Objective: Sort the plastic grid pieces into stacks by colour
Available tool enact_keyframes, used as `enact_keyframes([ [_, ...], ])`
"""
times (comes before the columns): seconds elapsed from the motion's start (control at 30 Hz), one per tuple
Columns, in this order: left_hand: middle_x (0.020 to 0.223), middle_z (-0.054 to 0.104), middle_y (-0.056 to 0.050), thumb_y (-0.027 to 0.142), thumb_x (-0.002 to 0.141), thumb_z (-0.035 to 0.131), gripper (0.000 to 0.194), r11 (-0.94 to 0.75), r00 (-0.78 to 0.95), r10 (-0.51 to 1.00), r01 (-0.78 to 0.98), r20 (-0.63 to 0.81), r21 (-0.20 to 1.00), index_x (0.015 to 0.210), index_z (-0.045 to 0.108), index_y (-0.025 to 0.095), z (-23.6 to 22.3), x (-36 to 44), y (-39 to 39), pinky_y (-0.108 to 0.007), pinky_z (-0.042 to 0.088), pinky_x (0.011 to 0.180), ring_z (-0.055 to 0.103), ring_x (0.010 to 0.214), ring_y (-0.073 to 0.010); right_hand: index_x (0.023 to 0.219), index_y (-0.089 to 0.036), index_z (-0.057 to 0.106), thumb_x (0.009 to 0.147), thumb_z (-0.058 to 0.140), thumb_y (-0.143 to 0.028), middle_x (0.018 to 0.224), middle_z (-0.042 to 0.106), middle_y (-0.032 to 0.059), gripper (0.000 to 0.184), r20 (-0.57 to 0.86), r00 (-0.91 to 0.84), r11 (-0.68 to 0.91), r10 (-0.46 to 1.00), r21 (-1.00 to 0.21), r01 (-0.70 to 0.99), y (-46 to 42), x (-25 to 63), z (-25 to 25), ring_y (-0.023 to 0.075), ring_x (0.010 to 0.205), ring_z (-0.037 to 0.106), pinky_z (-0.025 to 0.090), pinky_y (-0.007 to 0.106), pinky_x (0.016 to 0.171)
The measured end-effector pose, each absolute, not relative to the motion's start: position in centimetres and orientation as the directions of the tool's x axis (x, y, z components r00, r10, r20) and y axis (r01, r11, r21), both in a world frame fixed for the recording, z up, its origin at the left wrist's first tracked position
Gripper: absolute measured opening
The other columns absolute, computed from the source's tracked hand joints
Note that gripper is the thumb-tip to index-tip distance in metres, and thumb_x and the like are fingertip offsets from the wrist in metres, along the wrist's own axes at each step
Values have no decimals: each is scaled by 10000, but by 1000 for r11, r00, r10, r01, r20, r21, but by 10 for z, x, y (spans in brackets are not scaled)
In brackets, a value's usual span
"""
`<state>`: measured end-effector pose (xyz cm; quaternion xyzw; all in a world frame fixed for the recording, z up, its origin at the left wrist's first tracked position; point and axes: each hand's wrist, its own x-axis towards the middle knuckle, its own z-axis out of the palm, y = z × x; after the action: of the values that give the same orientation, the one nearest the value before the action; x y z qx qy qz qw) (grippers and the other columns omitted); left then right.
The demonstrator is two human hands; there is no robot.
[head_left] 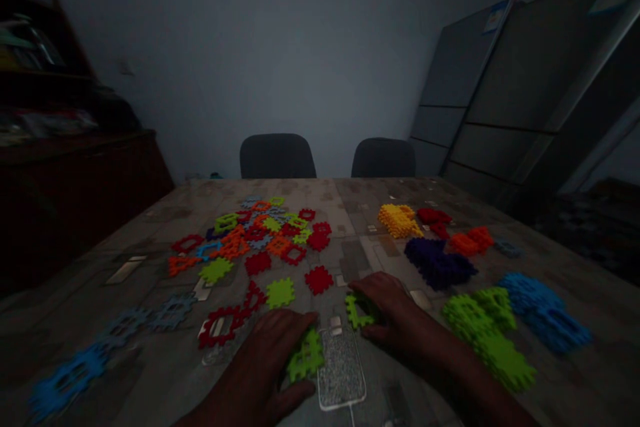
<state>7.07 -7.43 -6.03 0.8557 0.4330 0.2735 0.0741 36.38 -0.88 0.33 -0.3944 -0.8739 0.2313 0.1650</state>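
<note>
I'm reading directions off a clock laid over the tabletop, centred mid-table, with twelve at the far edge. Dim light fills my head view. A pale wall [320, 60] stands at twelve, beyond the patterned table [360, 197]. Tall grey cabinets [450, 67] rise between one and two, a dark wooden cupboard [80, 213] sits near ten, and two chair backs [277, 157] show at eleven and one.

At ten lies a loose spread of toothed plastic pieces [235, 243], red, orange, green and grey. Sorted by colour, a purple stack [443, 265] sits at three, a yellow stack [399, 220] at two, and a green stack [487, 333] and blue stack [545, 313] between three and four.

My two hands are apart. The left hand [270, 360], at seven, is clamped on a green lattice piece [307, 355]; I can't tell whether it's lifted. The right hand [393, 307], at four, pinches a green frame piece [353, 312] between thumb and fingers. A red square [319, 280] lies near the centre.
</note>
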Motion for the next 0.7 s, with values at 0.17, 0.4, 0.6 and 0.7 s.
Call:
enact_keyframes([
  [0.17, 1349, 604, -74, 533, 880, 680, 724, -623, 478, 773, 693, 417, 361, 1489, 328, 357, -60, 71, -74, -461, 486, 1044, 570, 1218, -315, 1458, -287, 433, 758, 675, -82, 1406, 508, 112, 768, 88, -650, 584, 754, -541, 605, -9, 363, 7, 336, 1340, 394, 306, 536, 1135],
  [0.4, 1358, 597, -75, 511, 904, 650, 711, -644, 492, 756, 679, 433, 353, 1501, 291, 367, -60, 72, -73, -474, 466, 1059, 553, 1235, -322, 1517, -272, 356, 771, 602, -45, 1445, 471, 97, 817, 85, -665, 588, 742, -558, 585, -6, 367, 4, 278, 1375, 357, 270, 492, 1164],
  [0.6, 1369, 590, -76, 491, 884, 674, 768, -671, 520, 728, 674, 447, 309, 1514, 255, 361, -53, 72, -75, -463, 473, 1040, 556, 1224, -322, 1510, -256, 369, 752, 629, -63, 1448, 469, 103, 824, 56, -665, 575, 744, -560, 596, -3, 370, -1, 273, 1377, 348, 264, 486, 1165],
  [0.7, 1384, 576, -86, 450, 853, 701, 810, -670, 524, 724, 687, 447, 280, 1517, 249, 347, -51, 73, -76, -483, 446, 1069, 542, 1243, -333, 1522, -254, 354, 749, 640, -74, 1427, 485, 107, 843, 48, -657, 566, 752, -559, 607, -2, 370, -3, 275, 1358, 370, 280, 476, 1155],
])
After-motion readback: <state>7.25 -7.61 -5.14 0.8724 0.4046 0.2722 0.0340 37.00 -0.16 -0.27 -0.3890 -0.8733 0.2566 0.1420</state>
